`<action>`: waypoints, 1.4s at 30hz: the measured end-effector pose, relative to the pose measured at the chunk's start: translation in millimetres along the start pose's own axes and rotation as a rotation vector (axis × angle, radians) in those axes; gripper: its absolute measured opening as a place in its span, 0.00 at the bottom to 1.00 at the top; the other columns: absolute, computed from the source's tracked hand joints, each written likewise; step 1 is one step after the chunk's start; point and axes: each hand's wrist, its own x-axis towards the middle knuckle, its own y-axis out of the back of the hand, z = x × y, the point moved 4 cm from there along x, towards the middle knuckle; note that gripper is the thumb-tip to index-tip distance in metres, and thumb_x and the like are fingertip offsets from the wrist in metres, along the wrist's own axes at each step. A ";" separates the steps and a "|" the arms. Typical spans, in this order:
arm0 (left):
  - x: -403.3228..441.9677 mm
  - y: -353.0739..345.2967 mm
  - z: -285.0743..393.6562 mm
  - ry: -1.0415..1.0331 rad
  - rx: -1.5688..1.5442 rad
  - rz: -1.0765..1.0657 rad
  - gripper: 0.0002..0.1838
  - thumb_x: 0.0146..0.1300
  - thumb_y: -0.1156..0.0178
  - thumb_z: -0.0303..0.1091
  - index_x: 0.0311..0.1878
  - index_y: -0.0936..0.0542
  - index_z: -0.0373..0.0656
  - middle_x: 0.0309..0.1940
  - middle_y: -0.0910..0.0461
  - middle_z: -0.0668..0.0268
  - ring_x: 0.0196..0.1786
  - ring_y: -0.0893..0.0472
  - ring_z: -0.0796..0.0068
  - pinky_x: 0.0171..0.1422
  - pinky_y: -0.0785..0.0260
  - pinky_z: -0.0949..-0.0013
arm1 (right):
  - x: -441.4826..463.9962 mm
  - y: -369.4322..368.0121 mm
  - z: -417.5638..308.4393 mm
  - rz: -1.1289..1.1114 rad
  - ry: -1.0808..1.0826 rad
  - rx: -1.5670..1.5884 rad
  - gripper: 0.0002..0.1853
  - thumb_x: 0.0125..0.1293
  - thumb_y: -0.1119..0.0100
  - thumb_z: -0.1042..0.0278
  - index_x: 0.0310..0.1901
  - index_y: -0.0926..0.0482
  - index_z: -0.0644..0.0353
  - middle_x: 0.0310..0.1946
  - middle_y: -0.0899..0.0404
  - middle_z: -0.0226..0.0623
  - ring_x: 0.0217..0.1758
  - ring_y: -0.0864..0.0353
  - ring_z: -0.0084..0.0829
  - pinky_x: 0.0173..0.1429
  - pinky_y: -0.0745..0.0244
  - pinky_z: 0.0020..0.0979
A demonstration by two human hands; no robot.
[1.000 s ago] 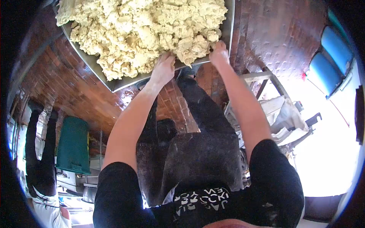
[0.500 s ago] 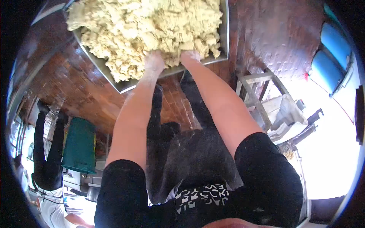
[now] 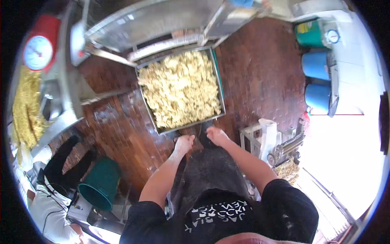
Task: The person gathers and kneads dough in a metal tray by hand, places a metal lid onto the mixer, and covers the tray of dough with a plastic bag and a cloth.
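Note:
A square metal tray (image 3: pixel 148 106) holds a heap of pale yellow, crumbly dough (image 3: pixel 180 89). Just below its near edge is my left hand (image 3: pixel 185 143), whitened with flour, its fingers curled closed. My right hand (image 3: pixel 217 136) is curled too, near the tray's lower right corner. Both hands look apart from the tray and the dough. Whatever lies inside the curled fingers, if anything, is too small to make out.
A metal machine (image 3: pixel 162 24) stands beyond the tray. Left are a red dial scale (image 3: pixel 38 52), yellow strands (image 3: pixel 26 110), a green bin (image 3: pixel 100 183) and a person in white (image 3: pixel 50 215). Blue bins (image 3: pixel 316 65) and a roller machine (image 3: pixel 286 148) are right.
My hands have left the dough and drawn back toward my body. The view has widened, with the whole tray and the machine beyond it now showing.

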 end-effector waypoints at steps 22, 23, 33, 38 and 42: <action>-49.1 126.4 238.6 -0.163 -0.328 0.327 0.10 0.69 0.37 0.36 0.47 0.24 0.42 0.28 0.25 0.68 0.26 0.23 0.77 0.25 0.31 0.71 | -24.0 460.0 -0.2 0.117 0.058 0.262 0.22 0.75 0.43 0.54 0.64 0.25 0.55 0.52 0.15 0.41 0.58 0.17 0.41 0.61 0.23 0.42; -51.1 118.2 243.8 0.008 -0.174 0.300 0.07 0.69 0.39 0.34 0.45 0.23 0.43 0.28 0.25 0.69 0.26 0.22 0.76 0.23 0.31 0.70 | -20.1 481.5 25.9 0.177 0.041 0.290 0.22 0.76 0.43 0.54 0.64 0.25 0.54 0.52 0.15 0.40 0.58 0.18 0.41 0.61 0.24 0.42; 69.5 94.3 400.9 0.045 0.344 0.168 0.16 0.65 0.33 0.38 0.51 0.20 0.41 0.35 0.17 0.61 0.26 0.17 0.68 0.27 0.24 0.63 | -123.8 655.1 221.6 0.508 -0.242 0.520 0.21 0.69 0.34 0.55 0.58 0.20 0.57 0.45 0.13 0.42 0.50 0.13 0.38 0.57 0.20 0.38; 136.3 41.7 564.3 -0.040 0.184 -0.082 0.16 0.68 0.33 0.38 0.54 0.22 0.43 0.32 0.19 0.64 0.23 0.19 0.71 0.21 0.30 0.69 | -146.2 738.2 242.3 0.656 -0.181 0.539 0.22 0.69 0.36 0.53 0.58 0.20 0.57 0.49 0.14 0.43 0.53 0.14 0.43 0.58 0.21 0.41; 208.1 -1.7 669.9 0.030 0.211 -0.264 0.11 0.65 0.35 0.35 0.47 0.20 0.43 0.30 0.19 0.64 0.29 0.18 0.71 0.27 0.28 0.65 | -159.3 786.4 264.0 0.665 -0.171 0.538 0.19 0.70 0.38 0.54 0.56 0.19 0.57 0.48 0.15 0.44 0.54 0.16 0.47 0.60 0.22 0.41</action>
